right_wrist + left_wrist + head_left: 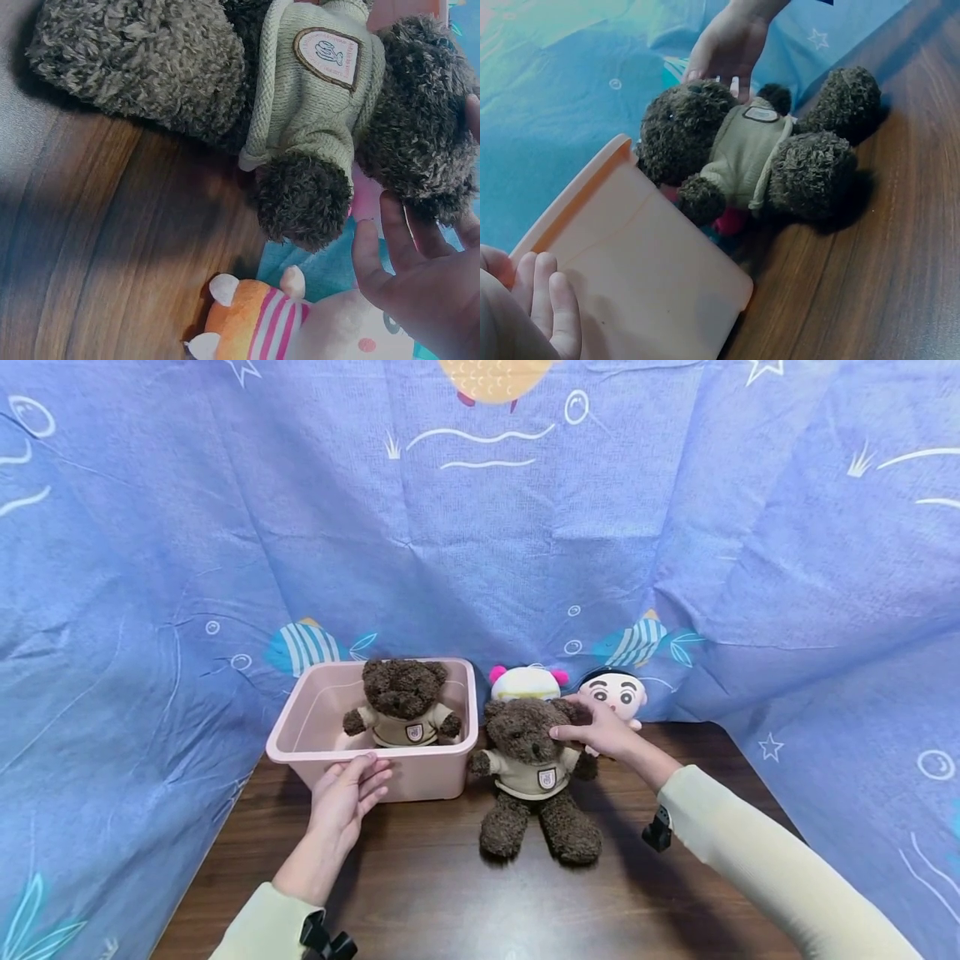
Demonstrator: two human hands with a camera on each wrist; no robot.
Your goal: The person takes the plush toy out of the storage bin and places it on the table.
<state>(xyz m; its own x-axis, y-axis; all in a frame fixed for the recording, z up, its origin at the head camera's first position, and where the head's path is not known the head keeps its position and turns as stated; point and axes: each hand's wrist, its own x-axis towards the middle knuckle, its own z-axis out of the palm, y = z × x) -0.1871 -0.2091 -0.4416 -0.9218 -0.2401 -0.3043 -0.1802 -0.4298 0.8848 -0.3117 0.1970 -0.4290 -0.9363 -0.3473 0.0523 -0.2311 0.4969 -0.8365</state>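
A dark brown teddy bear (517,735) in a beige sweater with a badge is upright, its legs pointing toward me on the table. My right hand (606,733) grips its head from the side, thumb on the face; in the right wrist view the fingers (397,232) reach behind the head. To the left stands a pink plastic bin (420,774). A similar teddy bear (403,693) sits inside it, its lower body hidden by the front wall. My left hand (347,793) holds the bin's front rim, thumb over the edge and fingers along the outer wall.
Behind the gripped bear is a white plush toy (525,682) with pink ears, partly hidden. A plush doll (615,692) with black hair and thick eyebrows leans at the back right. A blue patterned cloth (480,543) surrounds the dark wooden table (435,877).
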